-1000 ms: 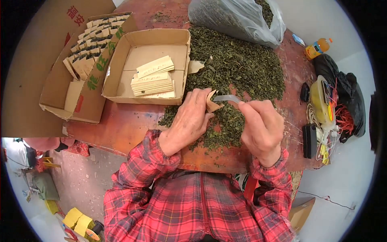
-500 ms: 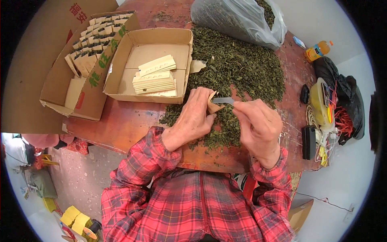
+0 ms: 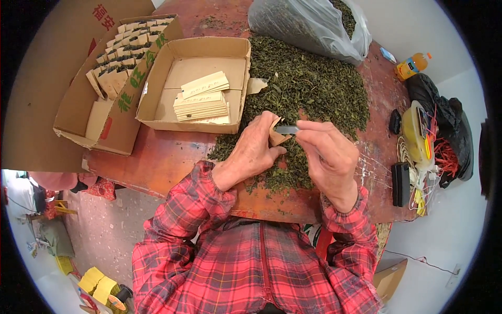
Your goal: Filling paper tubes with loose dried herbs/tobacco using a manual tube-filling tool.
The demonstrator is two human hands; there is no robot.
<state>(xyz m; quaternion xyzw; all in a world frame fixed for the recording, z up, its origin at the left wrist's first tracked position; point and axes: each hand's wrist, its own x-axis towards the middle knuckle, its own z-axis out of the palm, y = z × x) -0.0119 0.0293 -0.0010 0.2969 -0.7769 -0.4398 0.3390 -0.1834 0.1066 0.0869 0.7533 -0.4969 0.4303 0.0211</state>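
My left hand (image 3: 252,152) is closed on a small brown paper bag (image 3: 277,137) whose mouth gapes to the right. In my right hand (image 3: 332,162) a pale, flat scoop (image 3: 286,130) is pinched between thumb and fingers. Its far end reaches into the mouth of the bag, so the tip is hidden. Under and beyond both hands spreads a wide heap of dried green leaves (image 3: 319,86). Left of the heap a shallow cardboard box (image 3: 188,127) holds a stack of flat paper bags (image 3: 201,104).
A longer carton (image 3: 78,123) at far left holds rows of leaf-filled paper bags (image 3: 121,55). A grey plastic bag (image 3: 298,26) with leaves lies at the back. Along the right edge are an orange drink bottle (image 3: 413,66), a yellow container (image 3: 417,133) and a black case (image 3: 400,184).
My right hand has moved slightly left, pushing the scoop deeper into the paper bag. My left hand keeps its hold in nearly the same place.
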